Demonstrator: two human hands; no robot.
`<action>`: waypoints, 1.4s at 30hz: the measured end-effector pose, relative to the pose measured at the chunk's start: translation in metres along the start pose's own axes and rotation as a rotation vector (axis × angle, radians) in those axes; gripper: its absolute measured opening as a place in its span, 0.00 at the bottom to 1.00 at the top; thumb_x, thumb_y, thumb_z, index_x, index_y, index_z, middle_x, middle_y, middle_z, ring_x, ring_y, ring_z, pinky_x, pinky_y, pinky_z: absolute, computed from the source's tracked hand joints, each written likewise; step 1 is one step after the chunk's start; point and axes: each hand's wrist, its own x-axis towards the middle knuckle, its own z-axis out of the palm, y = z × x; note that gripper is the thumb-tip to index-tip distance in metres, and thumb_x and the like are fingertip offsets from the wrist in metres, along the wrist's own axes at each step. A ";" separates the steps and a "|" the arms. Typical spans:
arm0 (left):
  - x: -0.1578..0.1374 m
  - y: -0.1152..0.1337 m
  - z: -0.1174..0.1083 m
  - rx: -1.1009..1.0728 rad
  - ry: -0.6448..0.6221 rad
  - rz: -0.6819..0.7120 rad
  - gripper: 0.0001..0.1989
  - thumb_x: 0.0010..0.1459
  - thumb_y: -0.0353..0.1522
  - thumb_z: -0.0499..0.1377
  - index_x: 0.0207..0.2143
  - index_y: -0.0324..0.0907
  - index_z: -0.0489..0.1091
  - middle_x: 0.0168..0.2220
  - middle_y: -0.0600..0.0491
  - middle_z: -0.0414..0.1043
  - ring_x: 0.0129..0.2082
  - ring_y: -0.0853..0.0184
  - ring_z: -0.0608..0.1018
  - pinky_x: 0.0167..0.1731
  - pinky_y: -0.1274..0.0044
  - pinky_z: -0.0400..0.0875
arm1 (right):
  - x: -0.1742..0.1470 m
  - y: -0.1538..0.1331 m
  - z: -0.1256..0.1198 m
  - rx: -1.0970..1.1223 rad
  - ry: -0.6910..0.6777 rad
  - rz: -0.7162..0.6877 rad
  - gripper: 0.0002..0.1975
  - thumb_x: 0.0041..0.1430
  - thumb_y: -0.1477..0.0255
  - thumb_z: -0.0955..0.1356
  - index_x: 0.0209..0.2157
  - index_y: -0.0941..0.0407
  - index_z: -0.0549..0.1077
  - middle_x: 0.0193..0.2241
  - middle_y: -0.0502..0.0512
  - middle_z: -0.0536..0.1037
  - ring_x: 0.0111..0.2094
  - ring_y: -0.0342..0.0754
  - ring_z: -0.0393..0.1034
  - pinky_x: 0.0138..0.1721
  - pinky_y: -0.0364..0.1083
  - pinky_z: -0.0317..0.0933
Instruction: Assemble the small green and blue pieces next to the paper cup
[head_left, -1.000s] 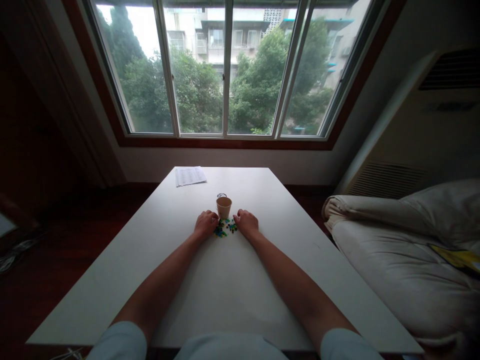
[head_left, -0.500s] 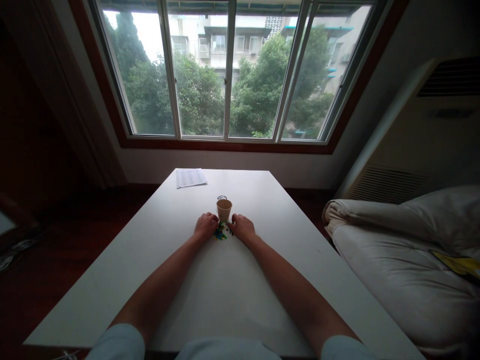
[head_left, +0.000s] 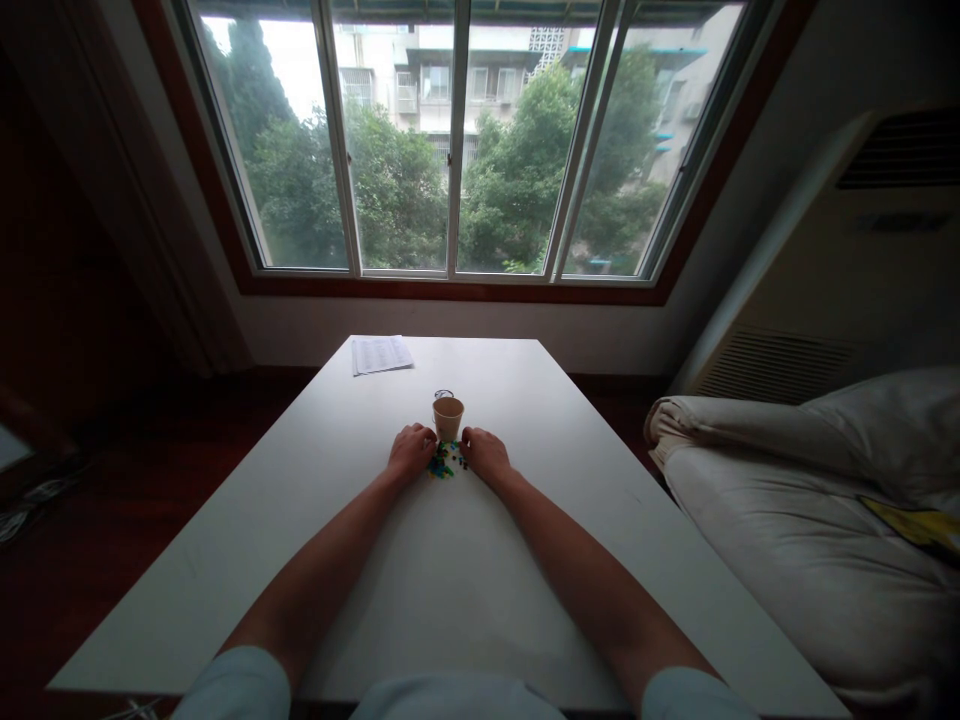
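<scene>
A tan paper cup [head_left: 448,420] stands upright on the white table between my two hands. Just in front of it lies a loose spread of small beads [head_left: 441,464], mostly green and blue with some yellow and dark ones. My left hand [head_left: 411,451] rests at the left edge of the beads, fingers curled and drawn together beside the cup. On the other side my right hand [head_left: 486,453] has its thumb and fingertips pinched close to the cup's lower right. Whatever either hand holds is too small to make out.
A thin dark loop of cord [head_left: 444,394] lies behind the cup. Printed paper sheets [head_left: 382,354] are at the table's far left corner. The white table [head_left: 450,580] ends before a window wall, and a pale padded couch [head_left: 757,520] stands to its right.
My right thumb and fingertips have drawn up slightly from the beads, closer together. The left hand, the cup and the beads look nearly the same.
</scene>
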 end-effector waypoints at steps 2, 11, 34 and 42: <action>0.000 -0.001 0.001 -0.002 0.005 0.006 0.11 0.61 0.34 0.57 0.40 0.45 0.78 0.44 0.48 0.75 0.45 0.62 0.74 0.45 0.73 0.65 | -0.001 -0.001 -0.001 0.007 -0.005 -0.005 0.13 0.69 0.60 0.63 0.42 0.52 0.73 0.42 0.55 0.77 0.42 0.48 0.70 0.38 0.44 0.55; 0.000 0.000 -0.001 0.000 -0.006 0.005 0.11 0.61 0.34 0.57 0.41 0.45 0.78 0.44 0.48 0.76 0.45 0.62 0.74 0.45 0.74 0.65 | -0.003 -0.004 -0.003 0.011 -0.011 -0.015 0.12 0.67 0.59 0.65 0.43 0.52 0.72 0.43 0.55 0.77 0.43 0.49 0.70 0.38 0.44 0.55; -0.001 0.004 -0.004 0.005 -0.013 -0.013 0.11 0.61 0.34 0.56 0.41 0.45 0.79 0.44 0.48 0.76 0.46 0.61 0.74 0.46 0.73 0.65 | -0.002 -0.002 -0.002 0.084 0.068 -0.019 0.06 0.66 0.71 0.65 0.40 0.54 0.75 0.41 0.55 0.76 0.44 0.47 0.68 0.40 0.43 0.56; -0.001 0.005 -0.006 0.000 -0.018 -0.020 0.11 0.61 0.34 0.57 0.41 0.45 0.79 0.45 0.48 0.76 0.46 0.61 0.74 0.46 0.73 0.66 | -0.001 0.000 0.000 0.141 0.146 -0.015 0.08 0.68 0.70 0.62 0.40 0.54 0.73 0.37 0.53 0.78 0.37 0.46 0.69 0.37 0.42 0.54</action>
